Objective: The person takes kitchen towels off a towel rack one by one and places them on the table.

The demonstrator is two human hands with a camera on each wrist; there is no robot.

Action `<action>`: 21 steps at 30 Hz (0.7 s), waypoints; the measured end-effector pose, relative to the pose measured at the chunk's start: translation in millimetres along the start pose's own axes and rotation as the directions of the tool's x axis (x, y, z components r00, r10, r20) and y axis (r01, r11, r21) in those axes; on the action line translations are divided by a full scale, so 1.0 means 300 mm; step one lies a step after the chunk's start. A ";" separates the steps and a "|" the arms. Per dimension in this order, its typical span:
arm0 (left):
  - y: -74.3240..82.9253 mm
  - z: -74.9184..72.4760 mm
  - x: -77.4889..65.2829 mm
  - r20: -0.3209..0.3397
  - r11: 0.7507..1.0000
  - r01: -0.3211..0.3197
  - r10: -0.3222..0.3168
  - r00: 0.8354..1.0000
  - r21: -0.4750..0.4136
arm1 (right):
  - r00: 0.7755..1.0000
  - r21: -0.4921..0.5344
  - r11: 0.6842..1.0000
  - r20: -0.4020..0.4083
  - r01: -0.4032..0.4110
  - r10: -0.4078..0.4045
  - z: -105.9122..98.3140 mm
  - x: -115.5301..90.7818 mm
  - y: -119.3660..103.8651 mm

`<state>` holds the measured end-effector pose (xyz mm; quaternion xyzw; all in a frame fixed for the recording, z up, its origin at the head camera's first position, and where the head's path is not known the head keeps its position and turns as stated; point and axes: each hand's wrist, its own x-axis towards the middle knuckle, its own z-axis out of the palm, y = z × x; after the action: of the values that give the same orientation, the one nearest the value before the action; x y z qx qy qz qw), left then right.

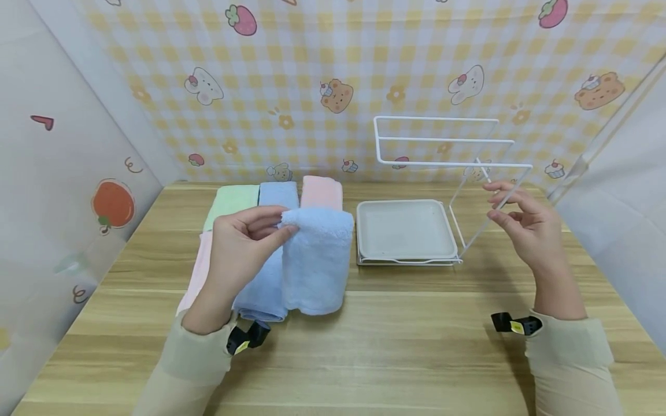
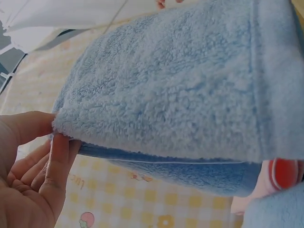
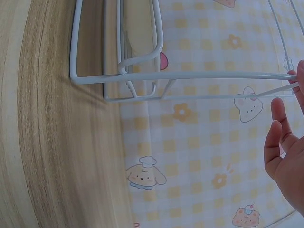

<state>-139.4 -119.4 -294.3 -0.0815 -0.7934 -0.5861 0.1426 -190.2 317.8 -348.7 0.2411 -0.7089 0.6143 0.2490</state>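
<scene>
A folded light blue towel (image 1: 317,266) hangs raised over the table; my left hand (image 1: 241,248) pinches its upper left corner between thumb and fingers. Its fluffy face fills much of the left wrist view, where the left fingers (image 2: 59,147) grip the edge. On the right stands a white wire rack (image 1: 437,164) with a pale shallow tray (image 1: 406,231) at its base. My right hand (image 1: 533,237) holds the rack's right side wires with thumb and fingers, seen at the right edge of the right wrist view.
Several folded towels lie on the left of the wooden table (image 1: 406,358): a green towel (image 1: 236,199), a blue towel (image 1: 278,195), a pink towel (image 1: 322,190) and a pale pink towel (image 1: 196,280). A patterned curtain (image 1: 291,63) hangs behind.
</scene>
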 end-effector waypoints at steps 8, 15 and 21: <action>0.034 -0.009 -0.047 0.069 0.993 0.084 -0.089 0.994 0.078 | 1.000 0.008 1.000 0.009 0.013 -0.013 -0.005 0.002 -0.001; 0.002 -0.003 -0.038 0.151 0.978 0.183 -0.196 0.969 0.097 | 1.000 0.006 1.000 0.011 0.018 -0.018 -0.006 0.001 0.000; -0.073 0.016 0.019 0.183 0.958 0.272 -0.284 0.941 0.090 | 1.000 -0.005 1.000 0.009 0.012 -0.012 -0.002 0.001 -0.002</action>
<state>-151.9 -121.5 -313.6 -0.0210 -0.8254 -0.5640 -0.0172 -190.2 318.3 -348.0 0.2474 -0.7102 0.6098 0.2501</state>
